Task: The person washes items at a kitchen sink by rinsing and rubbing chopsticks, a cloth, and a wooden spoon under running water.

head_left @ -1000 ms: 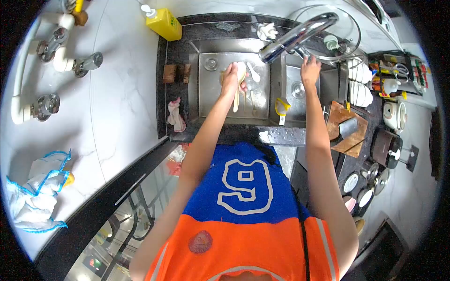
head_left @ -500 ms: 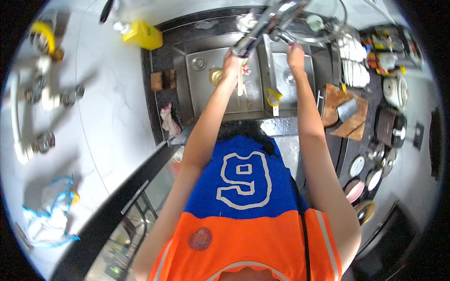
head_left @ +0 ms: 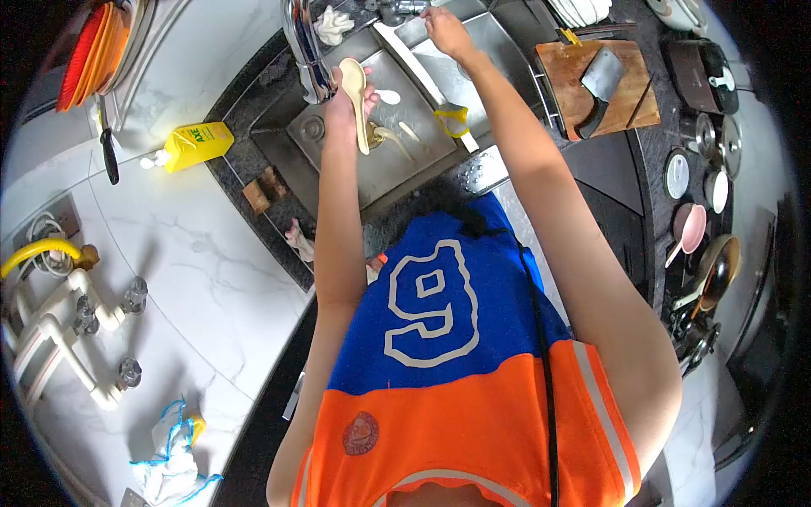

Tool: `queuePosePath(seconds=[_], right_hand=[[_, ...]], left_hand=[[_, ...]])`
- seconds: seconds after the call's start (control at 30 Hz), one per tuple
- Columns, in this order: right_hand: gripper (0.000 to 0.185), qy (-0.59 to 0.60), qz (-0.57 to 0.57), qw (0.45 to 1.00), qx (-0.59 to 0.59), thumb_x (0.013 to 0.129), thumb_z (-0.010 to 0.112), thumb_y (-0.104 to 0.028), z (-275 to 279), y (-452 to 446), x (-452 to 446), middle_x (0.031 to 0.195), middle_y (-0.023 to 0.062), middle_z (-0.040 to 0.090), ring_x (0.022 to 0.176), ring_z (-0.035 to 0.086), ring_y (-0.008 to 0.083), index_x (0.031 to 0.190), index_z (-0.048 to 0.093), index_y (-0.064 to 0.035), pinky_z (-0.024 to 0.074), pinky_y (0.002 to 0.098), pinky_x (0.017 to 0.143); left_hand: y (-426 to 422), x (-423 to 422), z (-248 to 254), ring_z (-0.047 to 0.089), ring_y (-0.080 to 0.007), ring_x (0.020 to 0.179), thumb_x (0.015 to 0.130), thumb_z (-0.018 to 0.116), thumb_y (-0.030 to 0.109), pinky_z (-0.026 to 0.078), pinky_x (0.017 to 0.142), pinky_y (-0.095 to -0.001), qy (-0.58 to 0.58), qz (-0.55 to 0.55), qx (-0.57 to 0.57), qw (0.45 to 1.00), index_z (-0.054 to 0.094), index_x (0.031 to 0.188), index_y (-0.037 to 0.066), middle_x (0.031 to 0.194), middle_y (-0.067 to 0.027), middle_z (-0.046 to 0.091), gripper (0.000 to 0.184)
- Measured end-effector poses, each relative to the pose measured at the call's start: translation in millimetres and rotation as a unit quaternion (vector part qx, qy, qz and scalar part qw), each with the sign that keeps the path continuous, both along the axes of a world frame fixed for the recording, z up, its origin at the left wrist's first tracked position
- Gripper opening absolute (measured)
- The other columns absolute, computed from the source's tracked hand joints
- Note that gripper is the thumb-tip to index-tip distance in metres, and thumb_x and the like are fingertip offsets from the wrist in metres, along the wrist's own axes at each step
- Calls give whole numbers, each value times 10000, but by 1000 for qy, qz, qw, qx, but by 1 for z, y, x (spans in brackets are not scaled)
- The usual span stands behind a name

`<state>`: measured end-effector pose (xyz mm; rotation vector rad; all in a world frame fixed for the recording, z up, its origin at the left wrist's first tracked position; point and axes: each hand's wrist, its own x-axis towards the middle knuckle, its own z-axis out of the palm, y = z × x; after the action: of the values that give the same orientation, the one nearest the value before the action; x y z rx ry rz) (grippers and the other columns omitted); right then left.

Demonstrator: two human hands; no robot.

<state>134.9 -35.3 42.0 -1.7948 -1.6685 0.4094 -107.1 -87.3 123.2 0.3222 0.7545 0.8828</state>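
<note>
My left hand [head_left: 341, 114] holds a cream spoon [head_left: 353, 84] over the left sink basin [head_left: 372, 182], its bowl pointing away from me. Beside that hand is the faucet spout [head_left: 308, 55]. At the top, my right hand [head_left: 448, 34] has its fingers curled at the metal faucet handle [head_left: 410, 7]. Below the held spoon, a white spoon [head_left: 389, 97] and some pale utensils [head_left: 397, 144] lie in the basin. A yellow-and-white item [head_left: 454, 121] hangs on the divider between the basins.
A yellow detergent bottle [head_left: 196, 145] lies on the left counter. To the right, a cleaver [head_left: 601, 76] rests on a wooden cutting board [head_left: 621, 106]. Pink [head_left: 690, 228] and dark pans [head_left: 721, 270] stand farther right. A pink cloth [head_left: 299, 241] lies at the sink's front-left corner.
The view has turned and shifted. My left hand has turned so the cream spoon's bowl shows clearly beside the spout. My right hand stays at the faucet handle.
</note>
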Motion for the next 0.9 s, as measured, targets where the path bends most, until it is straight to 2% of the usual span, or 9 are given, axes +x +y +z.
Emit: queuePosePath(seconds=[0.17, 0.37, 0.4, 0.5, 0.63, 0.7, 0.73, 0.83, 0.9], right_hand=[[223, 17, 8, 999, -41, 844, 443, -184, 5, -2, 7, 1011, 177, 526, 935, 524, 356, 1002, 522, -49, 414, 434, 840], [235, 7, 42, 999, -7, 859, 421, -197, -12, 5, 14, 1012, 203, 535, 946, 517, 365, 1022, 520, -60, 399, 441, 848], [236, 13, 38, 999, 3, 861, 418, -196, -15, 6, 15, 1011, 202, 537, 943, 518, 365, 1026, 519, -60, 401, 440, 843], [234, 36, 39, 999, 9, 865, 411, -189, -4, 4, 9, 1000, 195, 544, 942, 519, 364, 1024, 526, -61, 407, 438, 835], [236, 9, 8, 1000, 12, 859, 421, -201, -4, 10, -1, 961, 198, 569, 911, 537, 370, 993, 548, -55, 417, 436, 819], [275, -14, -24, 999, -27, 864, 412, -240, 4, 9, -12, 975, 196, 570, 922, 534, 370, 998, 541, -38, 412, 445, 822], [337, -24, -36, 996, -76, 867, 401, -286, 14, 8, -20, 1021, 236, 540, 946, 519, 396, 1022, 513, -9, 403, 465, 824], [427, -7, -76, 990, -120, 862, 405, -327, 26, 4, -37, 1052, 297, 494, 1010, 466, 439, 1107, 449, 20, 375, 478, 853], [515, -2, -98, 994, -50, 847, 438, -341, 47, -18, -59, 1064, 331, 455, 1037, 421, 468, 1197, 370, 30, 344, 474, 889]], left_hand=[[0, -10, -4, 429, -166, 625, 915, 368, 322, 370, 578, -274, -70, 18, -17, 997, 459, 1160, 123, 927, -107, 553, 329], [-4, -10, 7, 536, -227, 714, 882, 425, 259, 458, 614, -302, 103, 115, -17, 988, 496, 1065, 52, 951, -136, 560, 285], [-5, -12, 10, 551, -229, 725, 861, 471, 204, 464, 616, -300, 78, 141, -3, 987, 497, 1027, 32, 937, -135, 566, 241], [-8, -22, 1, 487, -149, 511, 821, 512, 83, 388, 429, -257, 193, 186, 106, 958, 483, 954, 13, 820, -131, 549, 154], [-5, -19, 24, 357, -90, 381, 798, 430, -16, 237, 322, -206, 202, 131, 72, 968, 438, 838, 23, 549, -64, 438, 57], [3, -18, 24, 355, -92, 385, 802, 408, -23, 252, 333, -214, 250, 142, 50, 957, 449, 868, 23, 554, -55, 432, 90], [7, -19, 21, 367, -95, 391, 806, 396, -39, 270, 344, -229, 189, 164, 48, 967, 460, 902, 36, 569, -60, 446, 138], [5, -10, 14, 467, -133, 476, 798, 396, -70, 365, 370, -263, 239, 215, 58, 945, 390, 1043, 91, 744, -95, 505, 293], [-2, -19, 7, 502, -150, 537, 796, 400, -75, 408, 401, -279, 173, 170, 67, 968, 353, 1084, 104, 822, -109, 507, 343]])
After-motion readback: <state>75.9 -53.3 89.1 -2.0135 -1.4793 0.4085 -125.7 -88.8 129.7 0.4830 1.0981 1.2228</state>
